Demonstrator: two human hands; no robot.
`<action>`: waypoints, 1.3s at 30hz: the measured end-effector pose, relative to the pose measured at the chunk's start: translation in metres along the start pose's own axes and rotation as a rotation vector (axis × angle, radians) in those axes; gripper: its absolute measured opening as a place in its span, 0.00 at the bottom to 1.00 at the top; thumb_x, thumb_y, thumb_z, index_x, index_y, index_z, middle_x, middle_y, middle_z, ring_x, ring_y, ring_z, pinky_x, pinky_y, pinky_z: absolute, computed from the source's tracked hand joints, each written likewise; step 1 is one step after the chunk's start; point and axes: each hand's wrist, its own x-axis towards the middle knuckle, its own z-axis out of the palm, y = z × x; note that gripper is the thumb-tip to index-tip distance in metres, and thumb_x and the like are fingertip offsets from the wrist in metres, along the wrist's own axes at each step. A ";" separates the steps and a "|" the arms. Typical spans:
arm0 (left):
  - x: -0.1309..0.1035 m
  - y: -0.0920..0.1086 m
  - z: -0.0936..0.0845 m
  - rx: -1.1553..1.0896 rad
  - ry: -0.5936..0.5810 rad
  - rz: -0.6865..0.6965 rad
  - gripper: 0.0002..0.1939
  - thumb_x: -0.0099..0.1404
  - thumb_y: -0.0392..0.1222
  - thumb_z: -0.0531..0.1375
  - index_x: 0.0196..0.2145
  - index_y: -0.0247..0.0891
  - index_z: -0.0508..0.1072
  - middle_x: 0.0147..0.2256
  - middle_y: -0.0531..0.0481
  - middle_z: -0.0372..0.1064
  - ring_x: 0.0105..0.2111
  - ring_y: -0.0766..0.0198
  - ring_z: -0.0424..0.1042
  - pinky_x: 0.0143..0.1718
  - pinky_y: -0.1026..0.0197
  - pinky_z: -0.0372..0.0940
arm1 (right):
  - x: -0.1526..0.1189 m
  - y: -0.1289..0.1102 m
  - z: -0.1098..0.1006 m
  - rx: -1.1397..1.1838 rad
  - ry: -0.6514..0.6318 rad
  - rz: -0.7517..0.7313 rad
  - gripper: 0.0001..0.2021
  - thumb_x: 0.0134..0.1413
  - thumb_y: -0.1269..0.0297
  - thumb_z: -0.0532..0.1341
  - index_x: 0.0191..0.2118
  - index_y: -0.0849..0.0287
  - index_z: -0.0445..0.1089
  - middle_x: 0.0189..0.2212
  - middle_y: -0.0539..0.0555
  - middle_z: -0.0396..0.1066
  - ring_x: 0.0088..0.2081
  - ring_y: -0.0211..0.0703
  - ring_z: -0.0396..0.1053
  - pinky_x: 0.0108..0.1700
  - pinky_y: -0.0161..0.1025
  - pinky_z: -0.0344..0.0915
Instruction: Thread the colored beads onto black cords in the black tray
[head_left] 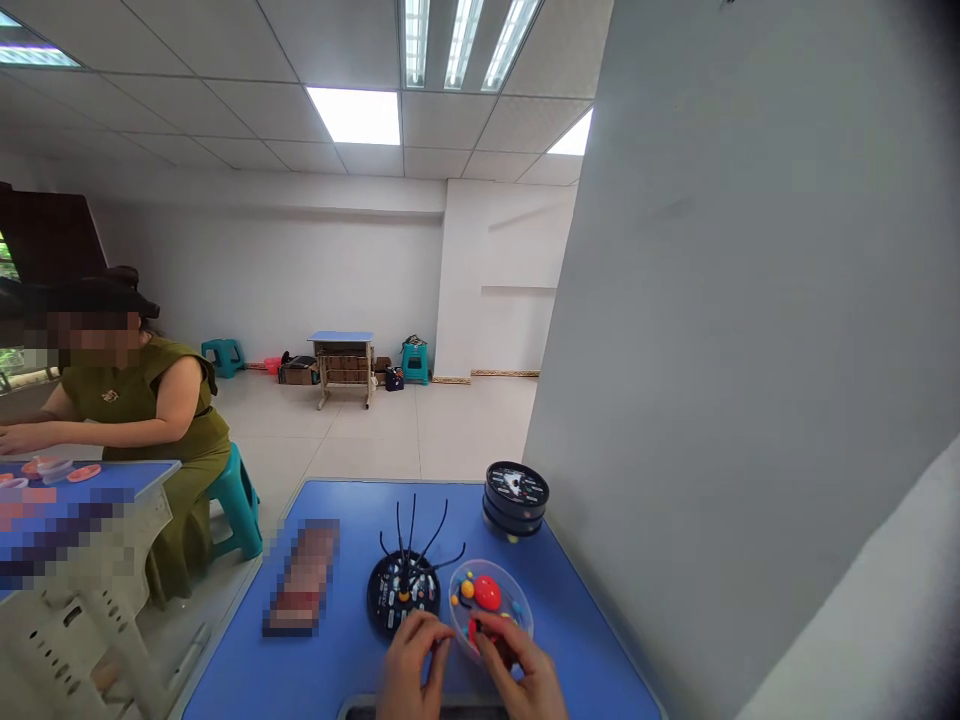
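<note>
On the blue table [330,670] stands a black round base [399,598] with several thin black arms [415,540] rising from its middle. Right of it sits a clear shallow bowl [491,605] holding a red ball [487,592], an orange ball and small coloured beads. My left hand [411,665] rests at the near edge of the black base, fingers curled, apparently pinching something too small to see. My right hand [523,672] reaches into the near side of the bowl, fingertips on a small red piece [474,630].
A stack of black discs [515,497] stands at the table's far right, beside a grey partition wall [712,350]. A blurred flat object [300,580] lies to the left. Another person in green sits at a neighbouring table [75,500] on a teal stool.
</note>
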 end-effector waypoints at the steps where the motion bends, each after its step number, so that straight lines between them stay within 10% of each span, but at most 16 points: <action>1: 0.008 0.006 0.001 0.079 -0.054 0.025 0.15 0.70 0.41 0.52 0.32 0.42 0.77 0.34 0.47 0.75 0.34 0.59 0.75 0.36 0.62 0.68 | 0.002 -0.002 -0.005 -0.004 0.015 -0.016 0.18 0.51 0.46 0.64 0.39 0.54 0.80 0.32 0.56 0.78 0.29 0.45 0.71 0.32 0.36 0.69; 7: 0.050 0.041 0.018 0.435 -0.250 -0.055 0.17 0.64 0.29 0.53 0.36 0.44 0.80 0.36 0.44 0.78 0.40 0.48 0.75 0.39 0.51 0.68 | 0.003 0.004 -0.024 0.096 0.097 0.047 0.20 0.49 0.46 0.65 0.42 0.55 0.76 0.31 0.55 0.76 0.30 0.45 0.71 0.33 0.37 0.70; 19: 0.017 0.023 0.018 -0.650 -0.194 -0.336 0.15 0.57 0.54 0.65 0.33 0.39 0.82 0.36 0.44 0.80 0.39 0.55 0.76 0.42 0.59 0.70 | 0.000 -0.009 -0.016 0.210 -0.059 0.156 0.18 0.44 0.46 0.69 0.29 0.58 0.75 0.24 0.51 0.73 0.26 0.41 0.69 0.29 0.35 0.68; 29: -0.016 0.008 -0.009 -0.931 0.205 -0.732 0.24 0.41 0.60 0.73 0.28 0.37 0.80 0.29 0.45 0.80 0.28 0.58 0.79 0.32 0.58 0.72 | 0.052 -0.018 0.006 -1.051 -0.272 -0.095 0.13 0.60 0.68 0.57 0.31 0.52 0.79 0.35 0.53 0.79 0.38 0.45 0.75 0.44 0.38 0.62; 39: -0.028 -0.001 -0.029 -0.868 0.276 -0.625 0.25 0.42 0.60 0.73 0.32 0.39 0.83 0.32 0.43 0.81 0.32 0.57 0.79 0.39 0.56 0.74 | 0.071 -0.006 0.030 -1.177 -0.300 -0.032 0.12 0.53 0.78 0.57 0.30 0.62 0.78 0.32 0.66 0.79 0.37 0.55 0.77 0.37 0.40 0.64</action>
